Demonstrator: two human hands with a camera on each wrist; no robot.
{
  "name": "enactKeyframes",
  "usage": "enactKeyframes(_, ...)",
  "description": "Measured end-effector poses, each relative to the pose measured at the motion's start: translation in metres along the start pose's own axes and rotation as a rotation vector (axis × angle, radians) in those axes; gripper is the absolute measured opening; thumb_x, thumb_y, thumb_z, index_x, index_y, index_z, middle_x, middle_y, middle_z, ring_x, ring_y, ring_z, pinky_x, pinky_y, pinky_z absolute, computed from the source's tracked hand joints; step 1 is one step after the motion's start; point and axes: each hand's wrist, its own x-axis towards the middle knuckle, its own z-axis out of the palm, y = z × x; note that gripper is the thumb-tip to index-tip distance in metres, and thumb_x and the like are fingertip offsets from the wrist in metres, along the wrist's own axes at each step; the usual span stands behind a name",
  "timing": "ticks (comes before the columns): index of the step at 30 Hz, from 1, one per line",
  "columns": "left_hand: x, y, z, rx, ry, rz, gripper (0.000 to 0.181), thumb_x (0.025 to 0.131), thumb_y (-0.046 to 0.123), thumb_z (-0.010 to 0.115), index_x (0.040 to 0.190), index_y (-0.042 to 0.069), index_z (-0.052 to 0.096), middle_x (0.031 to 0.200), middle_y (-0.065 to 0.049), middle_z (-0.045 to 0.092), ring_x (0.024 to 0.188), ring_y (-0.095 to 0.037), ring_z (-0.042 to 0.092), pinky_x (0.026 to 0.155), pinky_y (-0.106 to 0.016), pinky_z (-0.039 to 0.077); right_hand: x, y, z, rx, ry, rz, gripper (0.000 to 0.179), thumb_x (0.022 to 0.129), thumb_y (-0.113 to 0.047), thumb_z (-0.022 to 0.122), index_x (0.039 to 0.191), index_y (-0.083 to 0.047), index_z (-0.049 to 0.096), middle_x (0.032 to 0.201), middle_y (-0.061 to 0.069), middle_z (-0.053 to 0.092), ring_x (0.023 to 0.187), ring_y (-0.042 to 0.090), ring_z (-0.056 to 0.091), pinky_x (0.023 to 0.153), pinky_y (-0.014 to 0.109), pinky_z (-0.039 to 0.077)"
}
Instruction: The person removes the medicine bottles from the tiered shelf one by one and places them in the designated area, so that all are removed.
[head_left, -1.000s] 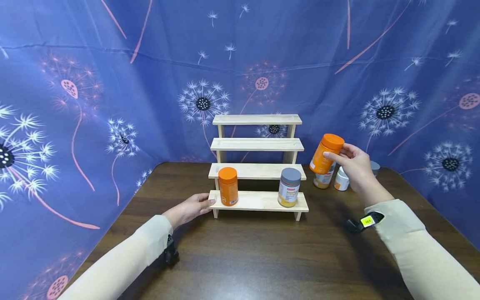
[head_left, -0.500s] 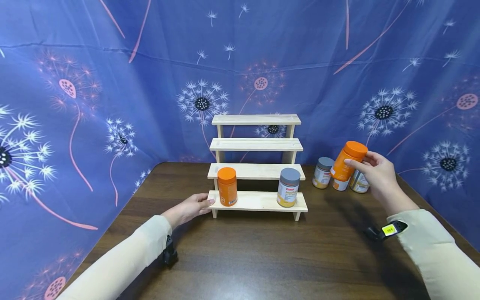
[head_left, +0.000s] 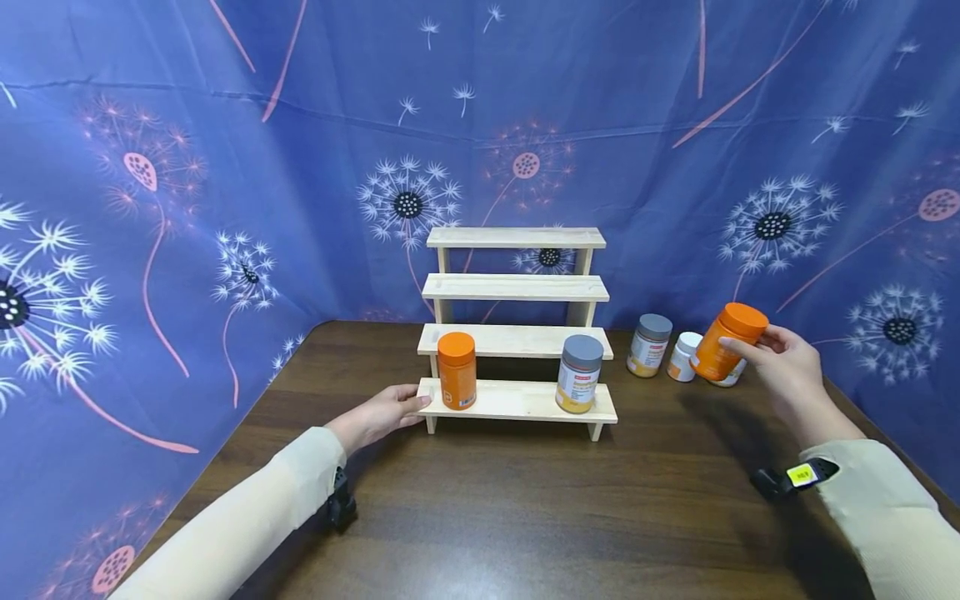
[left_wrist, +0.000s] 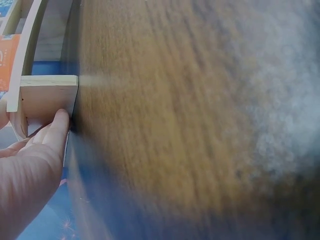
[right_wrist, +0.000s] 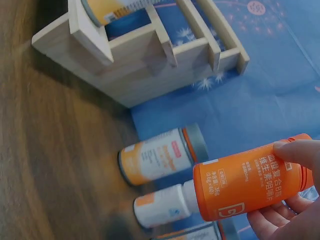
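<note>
"Which step was this?"
"Carrying, I judged: my right hand (head_left: 791,367) gripped the orange vitamin bottle (right_wrist: 245,180), tilted, off the table (head_left: 480,508) near the white bottle (head_left: 683,358). My left hand (head_left: 386,414) held the left end of the four-tier wooden stand (head_left: 517,399)."
"Next move?"
"Probably called for levelling the bottle before any release."
"Label?"
"Read '36g (0.6g×60)', '维生素' and a boxed B-like logo. Grey-lidded jar's (right_wrist: 157,156) red tag was too small to read."
</note>
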Motion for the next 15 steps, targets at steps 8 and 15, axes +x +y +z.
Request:
enactKeyframes(8, 0.001, 0.000, 0.001, 0.004, -0.005, 0.001, 0.052, 0.103, 0.011, 0.044, 0.144, -0.015, 0.026, 0.137, -0.032, 0.047, 0.115, -0.021, 0.056, 0.114, -0.045, 0.037, 0.005, 0.021, -0.006, -0.049, 0.043, 0.005, 0.087, 0.086, -0.044, 0.070, 0.147, 0.005, 0.032, 0.085, -0.029, 0.045, 0.079, -0.012, 0.042, 0.072, 0.009, 0.046)
enactKeyframes(15, 0.001, 0.002, 0.000, 0.013, 0.008, -0.007, 0.052, 0.103, 0.011, 0.045, 0.144, -0.015, 0.026, 0.137, -0.032, 0.047, 0.118, -0.023, 0.055, 0.114, -0.045, 0.037, 0.010, 0.039, -0.012, -0.035, 0.009, 0.071, 0.090, 0.087, -0.047, 0.067, 0.151, 0.002, 0.025, 0.104, -0.014, 0.050, 0.089, -0.005, 0.044, 0.112, 0.056, 0.037)
